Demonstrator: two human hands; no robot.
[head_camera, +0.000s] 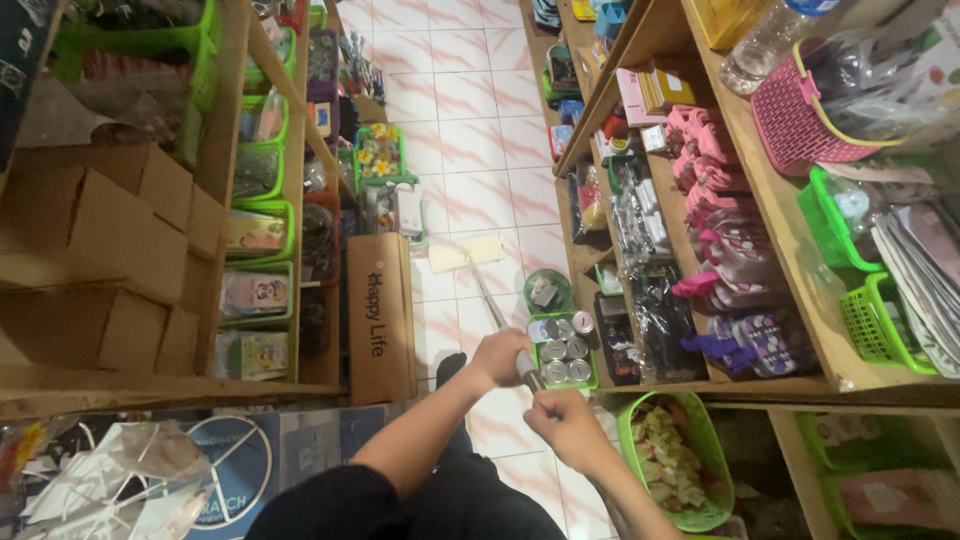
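Shop aisle, tiled floor. Both hands are gripping a mop handle: left hand farther along, right hand nearer; shaft is running away toward a probably flat mop head.

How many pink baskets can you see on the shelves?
1: the pink basket sits on the wooden shelf at upper right, holding dark packets. Others may be hidden beyond the picture's edge.
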